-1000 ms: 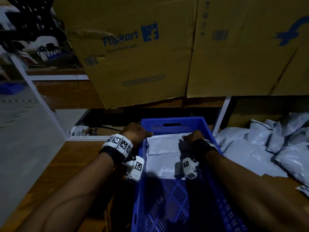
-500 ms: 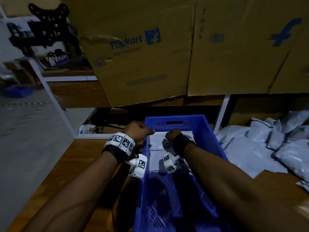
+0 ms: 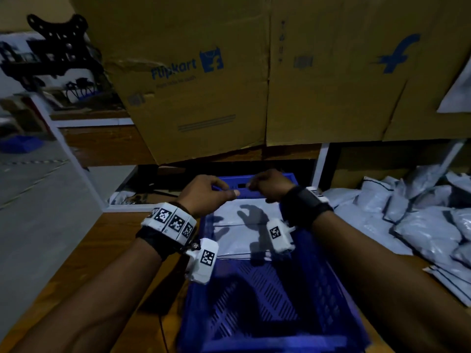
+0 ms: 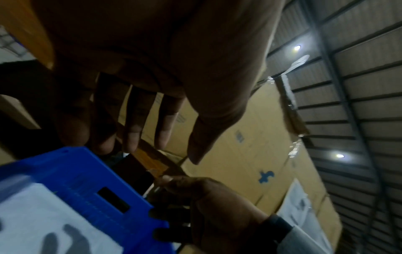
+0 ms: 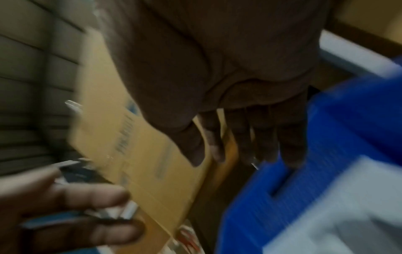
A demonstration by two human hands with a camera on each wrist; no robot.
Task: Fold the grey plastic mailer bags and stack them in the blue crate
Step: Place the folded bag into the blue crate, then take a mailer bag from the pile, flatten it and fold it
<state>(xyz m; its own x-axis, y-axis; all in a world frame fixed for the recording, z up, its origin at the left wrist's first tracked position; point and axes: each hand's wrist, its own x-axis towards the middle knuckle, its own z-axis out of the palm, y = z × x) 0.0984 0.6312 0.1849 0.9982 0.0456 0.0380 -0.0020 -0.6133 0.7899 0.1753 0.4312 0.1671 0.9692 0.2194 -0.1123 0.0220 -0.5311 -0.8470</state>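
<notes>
Two bare hands hover above the far end of a blue crate [image 3: 257, 301] on a wooden table [image 3: 84, 263]. The left hand [image 3: 207, 193] and right hand [image 3: 270, 186] are both empty, fingers relaxed and extended in the wrist views, holding nothing. Folded grey bags [image 3: 244, 225] lie flat in a stack in the crate's far half, pale, smooth and creased, their long side running across the crate from left to right; the hands' shadows fall on them. The crate's long axis runs away from the person, its slotted floor bare at the near end. A loose pile [image 3: 420, 225] of unfolded bags lies on the table right of the crate. Cardboard boxes [image 3: 204, 72] stand behind.
</notes>
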